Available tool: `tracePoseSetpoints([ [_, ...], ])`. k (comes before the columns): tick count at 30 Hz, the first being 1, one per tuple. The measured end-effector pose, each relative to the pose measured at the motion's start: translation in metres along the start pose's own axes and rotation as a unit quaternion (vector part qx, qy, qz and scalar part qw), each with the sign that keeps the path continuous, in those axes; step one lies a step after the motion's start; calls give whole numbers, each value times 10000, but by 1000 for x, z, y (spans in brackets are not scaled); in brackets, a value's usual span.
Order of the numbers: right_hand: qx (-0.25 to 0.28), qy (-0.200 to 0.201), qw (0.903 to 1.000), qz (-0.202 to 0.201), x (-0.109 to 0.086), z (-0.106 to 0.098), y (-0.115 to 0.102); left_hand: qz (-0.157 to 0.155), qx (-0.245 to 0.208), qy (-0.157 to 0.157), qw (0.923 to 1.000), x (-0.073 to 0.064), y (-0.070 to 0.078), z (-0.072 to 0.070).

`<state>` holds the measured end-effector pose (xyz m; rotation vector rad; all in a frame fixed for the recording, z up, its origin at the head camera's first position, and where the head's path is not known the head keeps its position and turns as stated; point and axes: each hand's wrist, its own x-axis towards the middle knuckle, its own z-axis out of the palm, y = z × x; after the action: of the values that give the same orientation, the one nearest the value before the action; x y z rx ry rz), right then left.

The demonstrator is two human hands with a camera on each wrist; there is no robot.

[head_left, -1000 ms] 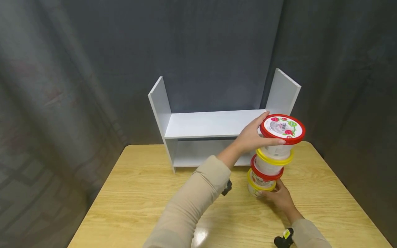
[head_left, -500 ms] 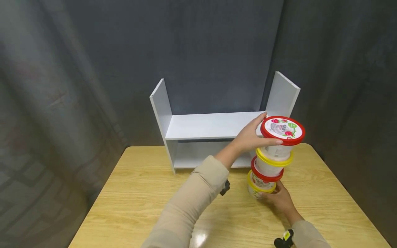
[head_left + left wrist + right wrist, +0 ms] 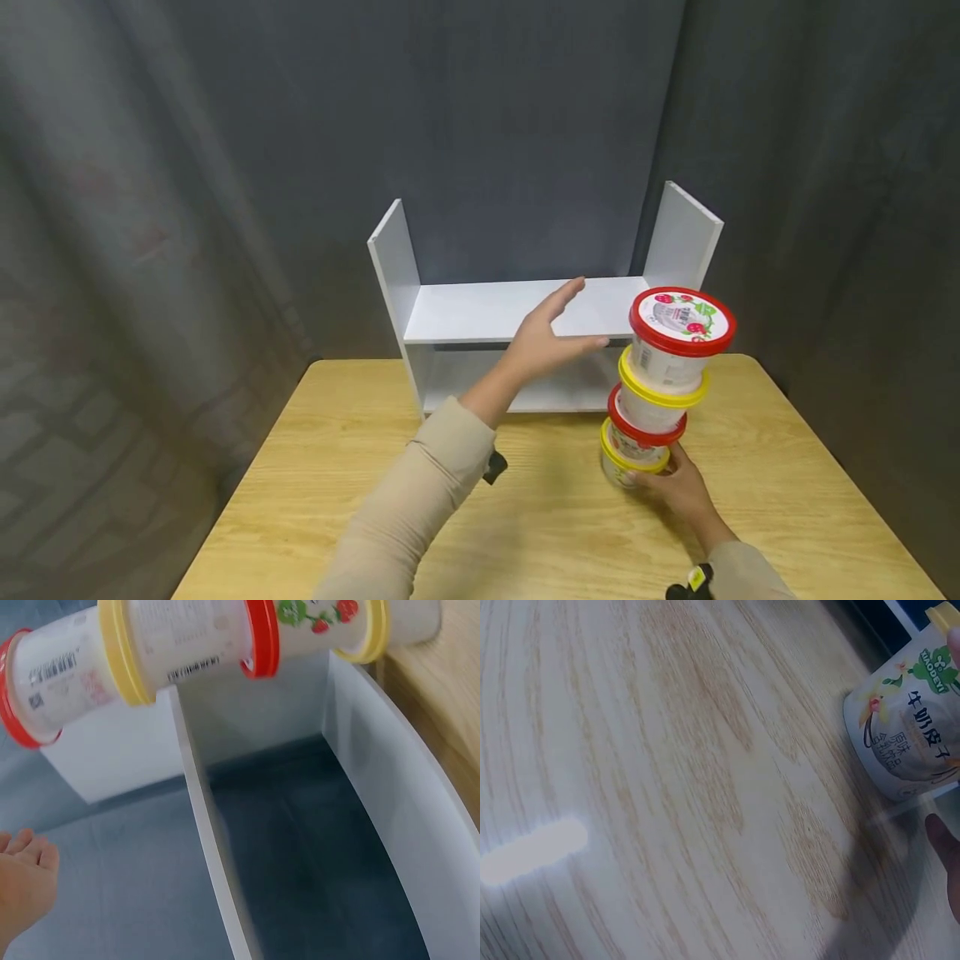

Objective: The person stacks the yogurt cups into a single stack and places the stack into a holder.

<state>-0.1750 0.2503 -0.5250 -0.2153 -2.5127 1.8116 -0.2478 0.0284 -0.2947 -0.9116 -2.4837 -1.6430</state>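
Observation:
Several lidded plastic tubs stand in one stack at the front right of the shelf in the head view, with red and yellow lids alternating. On top is a tub with a red strawberry-printed lid [image 3: 682,321]. My right hand [image 3: 681,492] grips the lowest tub [image 3: 619,468], which has a yellow lid; the right wrist view shows this printed tub [image 3: 904,727] near the tabletop, with fingers at its side. Left of the stack, my left hand [image 3: 542,340] is in the air, fingers spread and apart from the tubs. The left wrist view shows it [image 3: 26,881] holding nothing.
A white two-level shelf [image 3: 487,312] with raised side panels stands at the back of the wooden table [image 3: 337,500], just behind the stack. Grey curtains [image 3: 525,108] hang behind and on both sides.
My left hand has let go of the top tub and moved left, away from the stack. The right hand keeps its grip on the lowest tub, and the tubs stay stacked.

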Motion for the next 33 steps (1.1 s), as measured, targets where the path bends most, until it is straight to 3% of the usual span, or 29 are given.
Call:
tracePoseSetpoints([
  [7,-29,-27,10000,25,-1,0,2,319,59,290,9991,-21,-18,-31],
  [17,-163,20,9999,37,-2,1,-3,251,292,844,9957,-48,-43,-73],
  [21,-197,2,9998,47,-3,1,-4,27,390,1194,9921,-54,-46,-91],
  [26,-201,-39,9997,100,-4,0,-4,-227,342,1709,9844,-61,-45,-113],
  [33,-194,-69,9996,168,-1,0,-3,-118,391,2627,9640,-68,-44,-143],
])
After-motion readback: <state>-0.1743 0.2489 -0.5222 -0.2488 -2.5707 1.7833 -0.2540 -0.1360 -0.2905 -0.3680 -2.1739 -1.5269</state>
